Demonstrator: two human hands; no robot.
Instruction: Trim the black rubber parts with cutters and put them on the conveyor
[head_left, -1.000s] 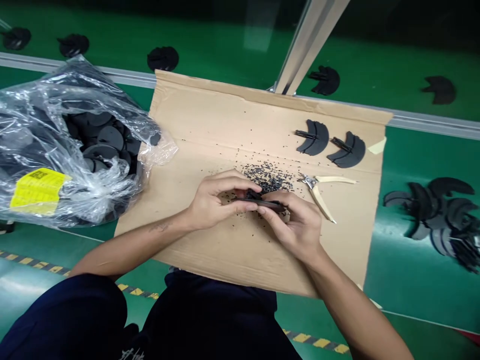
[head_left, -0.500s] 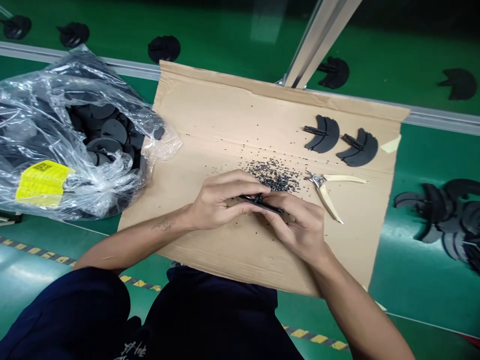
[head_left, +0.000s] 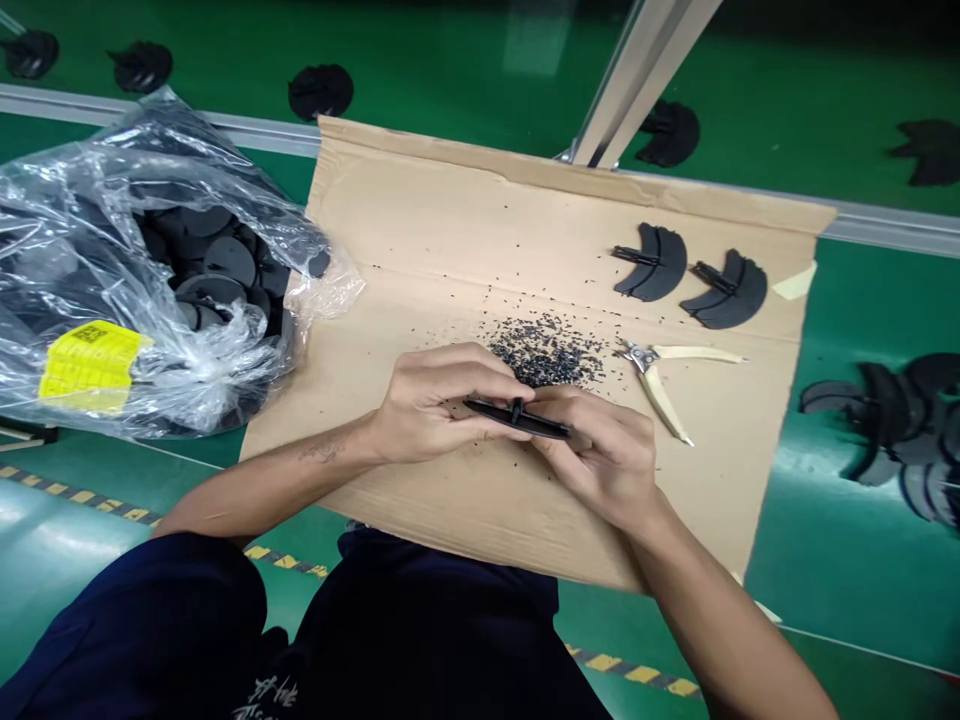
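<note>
Gripping a thin black plastic piece (head_left: pixel 517 418) between them, the left hand (head_left: pixel 439 405) and right hand (head_left: pixel 600 455) sat close together, with both forearms angling inward from the lower corners of the view. Neither hand was open: the left curled its fingers around one end of the piece, while the right closed on the other. The piece, a narrow bar with a short stub rising from its middle, lay almost level just above a cardboard sheet (head_left: pixel 420 220).

Just beyond the hands spread a scatter of black crumbs (head_left: pixel 547 350), with cream-handled pliers (head_left: pixel 652 385) lying to their right. Two black crescent parts (head_left: pixel 660 262) rested near the far edge of the sheet, and a strip of tape (head_left: pixel 795 283) held down its right corner. To the left, a clear plastic bag (head_left: pixel 75 220) with a yellow label (head_left: pixel 91 367) held stacked black discs (head_left: pixel 229 262). More black parts (head_left: pixel 885 420) lay heaped on the green tabletop (head_left: pixel 847 300) at right — a metal rail (head_left: pixel 885 225) ran across behind the sheet.
</note>
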